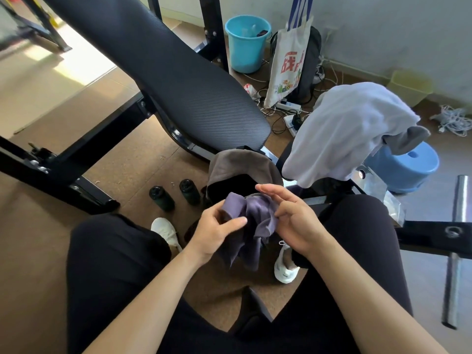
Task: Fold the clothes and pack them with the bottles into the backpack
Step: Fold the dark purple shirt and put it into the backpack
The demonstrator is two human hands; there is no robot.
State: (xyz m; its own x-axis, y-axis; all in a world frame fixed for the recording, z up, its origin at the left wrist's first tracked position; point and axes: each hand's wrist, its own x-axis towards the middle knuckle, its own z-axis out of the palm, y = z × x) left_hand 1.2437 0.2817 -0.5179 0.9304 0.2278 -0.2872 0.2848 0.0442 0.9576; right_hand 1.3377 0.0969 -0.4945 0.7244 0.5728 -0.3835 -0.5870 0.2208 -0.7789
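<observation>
Two dark bottles [161, 198] [189, 191] are standing upright on the floor at the left, close together and just left of the backpack [237, 167], well apart from either hand. The left hand [217, 226] is pinching the purple garment [255, 221] between thumb and curled fingers at its left upper edge, with the forearm coming in from the near left. The garment is hanging bunched between the two hands, above the gap between the knees; its loose length is running downward and toward the near side, so no flat fold is showing yet. The backpack is sitting open directly beyond the garment on the far side, mouth facing the person. The right hand [291, 218] is touching the cloth's right edge, upper fingers stretched out, lower ones bent in; whether it is actually gripping, I cannot tell. Farther right, a pale garment [352, 129] is draping over a frame, nearer the right hand, probably waiting its turn.
</observation>
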